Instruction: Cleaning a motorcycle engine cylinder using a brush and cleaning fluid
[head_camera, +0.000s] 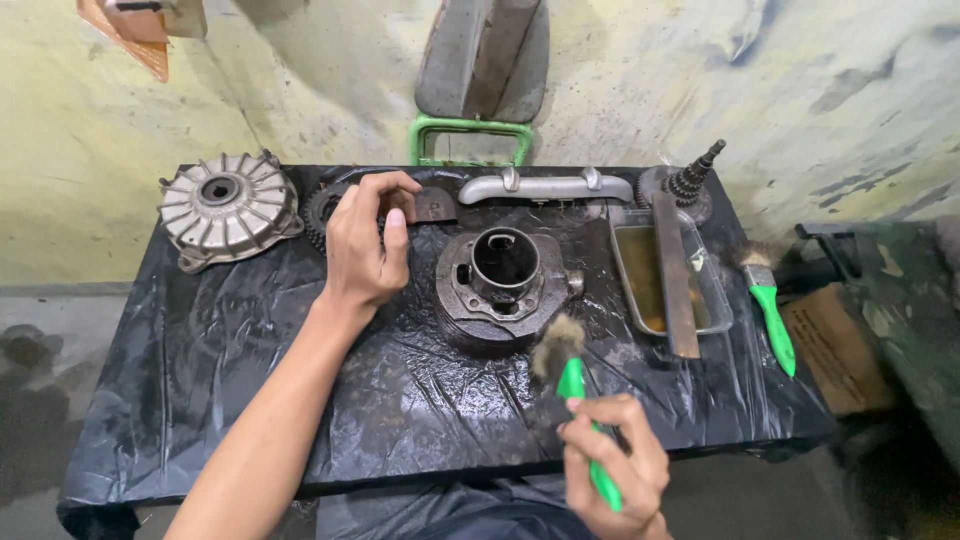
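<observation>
Gripping a green-handled brush (575, 378) near the bottom edge, the right hand (612, 462) is clenching around the handle and pointing its dirty bristles up toward the dark engine cylinder (500, 285), which is sitting just above the bristles on the black plastic sheet (200, 390). This is looking like a cleaning step, with the brush poised at the cylinder's near side; a further stroke would call for bringing the bristles onto the oily casting. The left hand (366, 245) is reaching out to the cylinder's left, fingers curling over a dark sprocket (322, 212) and a flat metal piece (433, 205); whether it is actually grasping either, I cannot tell. Beyond that hand a finned silver hub (228, 205) is resting. Right of the cylinder, a tray of amber liquid (645, 270) with a metal bar across it is crowding the space, with a second green brush (768, 305) lying beside it.
</observation>
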